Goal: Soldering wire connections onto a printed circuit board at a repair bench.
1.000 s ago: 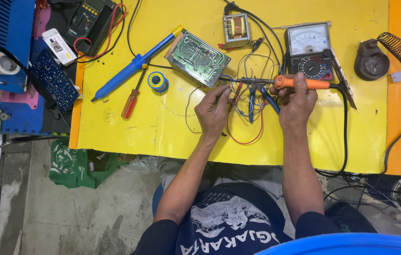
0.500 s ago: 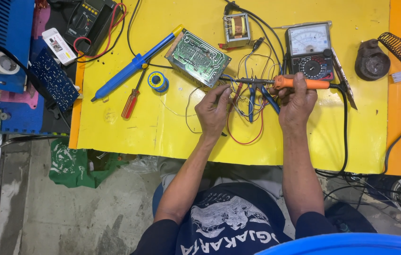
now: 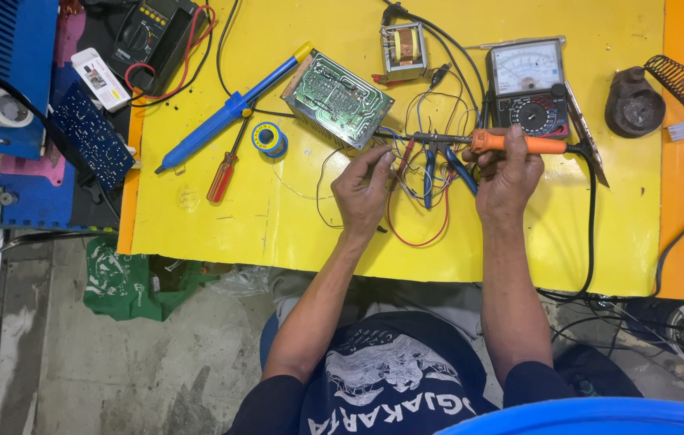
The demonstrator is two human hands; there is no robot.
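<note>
The right hand (image 3: pixel 507 177) is closed around the orange grip of a soldering iron (image 3: pixel 511 143), which lies almost level with its dark metal shaft pointing toward the person's left and its black cord running off past the wrist. The tip ends among a tangle of thin wires (image 3: pixel 426 173), red, blue and black, that loop over the yellow bench (image 3: pixel 277 225) between the two hands. The left hand (image 3: pixel 364 189) sits just beside that tangle, its fingers pinched narrow at the wires' edge; what it grips there is too small to tell. Just above the left hand, a green circuit board (image 3: pixel 338 98) rests tilted on the bench, silver solder points facing up, with the wires leading from its lower corner. Behind the iron stands an analog meter (image 3: pixel 529 87) with a white dial face, and a small transformer (image 3: pixel 404 48) is near the board's far side. Farther left lie a small spool of solder (image 3: pixel 268 138), a red-handled screwdriver (image 3: pixel 223 173) and a long blue desoldering pump (image 3: pixel 229 109).
</note>
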